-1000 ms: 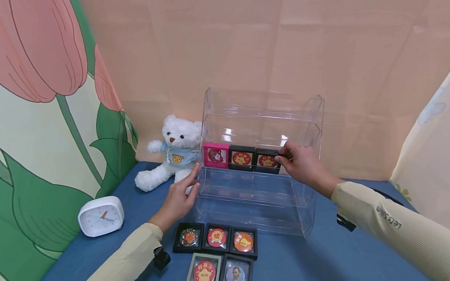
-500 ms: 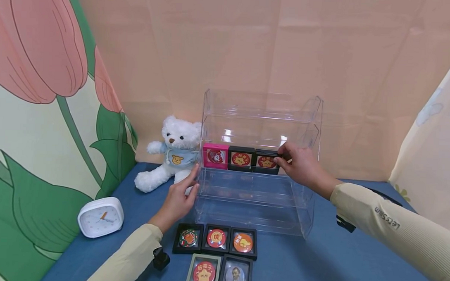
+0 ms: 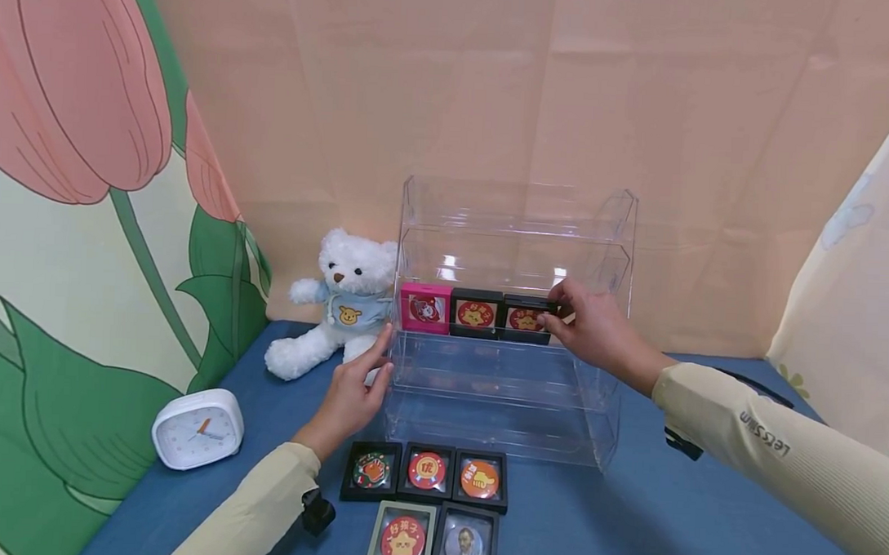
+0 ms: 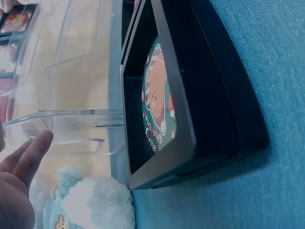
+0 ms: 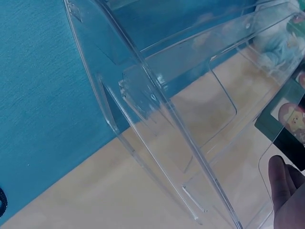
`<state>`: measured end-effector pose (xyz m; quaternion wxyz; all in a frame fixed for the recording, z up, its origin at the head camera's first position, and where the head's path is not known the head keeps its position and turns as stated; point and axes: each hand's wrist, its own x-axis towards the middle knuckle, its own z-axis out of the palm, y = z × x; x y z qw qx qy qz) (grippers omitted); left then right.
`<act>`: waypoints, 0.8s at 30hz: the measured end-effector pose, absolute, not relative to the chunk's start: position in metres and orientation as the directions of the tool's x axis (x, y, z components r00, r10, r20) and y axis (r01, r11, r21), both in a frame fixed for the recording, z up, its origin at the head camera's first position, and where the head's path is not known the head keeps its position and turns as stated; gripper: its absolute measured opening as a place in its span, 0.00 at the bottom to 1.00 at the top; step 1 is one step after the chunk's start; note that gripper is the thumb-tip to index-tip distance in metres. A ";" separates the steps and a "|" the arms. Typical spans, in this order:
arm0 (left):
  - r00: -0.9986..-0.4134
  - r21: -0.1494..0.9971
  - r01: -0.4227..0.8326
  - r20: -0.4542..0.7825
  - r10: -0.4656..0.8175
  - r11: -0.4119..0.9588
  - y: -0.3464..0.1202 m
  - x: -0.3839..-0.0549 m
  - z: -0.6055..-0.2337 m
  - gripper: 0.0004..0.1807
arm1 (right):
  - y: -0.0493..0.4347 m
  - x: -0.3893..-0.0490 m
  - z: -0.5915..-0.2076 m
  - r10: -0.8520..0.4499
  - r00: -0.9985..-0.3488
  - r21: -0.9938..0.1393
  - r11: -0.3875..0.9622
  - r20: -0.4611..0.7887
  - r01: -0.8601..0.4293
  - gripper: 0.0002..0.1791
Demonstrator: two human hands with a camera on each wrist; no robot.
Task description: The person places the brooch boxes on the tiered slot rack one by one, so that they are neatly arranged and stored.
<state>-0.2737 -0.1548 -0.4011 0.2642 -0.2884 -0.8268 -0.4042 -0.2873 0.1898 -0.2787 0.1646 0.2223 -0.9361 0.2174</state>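
A clear tiered display rack [image 3: 497, 443] stands on the table. On one of its tiers, from left to right, sit a pink badge frame [image 3: 426, 288], a black badge frame [image 3: 477, 296] and another black badge frame [image 3: 520, 301], each with a round badge. My right hand [image 3: 597, 328] pinches the right edge of the rightmost black frame between thumb and fingers. My left hand [image 3: 348, 397] lies against the rack's left side with its fingers extended. In the left wrist view, its fingers [image 4: 32, 155] are close to the clear side panel.
Several badge frames lie in front of the rack, among them a black frame with a green badge [image 3: 371, 471] and a grey-green frame [image 3: 402, 539]. A white teddy bear [image 3: 357, 266] sits left of the rack. A white alarm clock [image 3: 199, 428] stands farther left.
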 end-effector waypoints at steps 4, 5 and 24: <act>-0.696 0.519 0.688 0.669 0.259 0.508 -0.155 -0.274 -0.401 0.35 | 0.191 -0.287 -0.279 -0.338 -0.848 -0.327 0.814 0.407 -0.481 0.17; -0.697 0.520 0.687 0.669 0.258 0.508 -0.155 -0.274 -0.401 0.35 | 0.192 -0.286 -0.278 -0.335 -0.848 -0.323 0.816 0.411 -0.480 0.19; -0.706 0.514 0.675 0.660 0.259 0.529 -0.155 -0.274 -0.401 0.36 | 0.164 -0.199 -0.334 -0.565 -0.690 -0.227 0.675 0.452 -0.702 0.13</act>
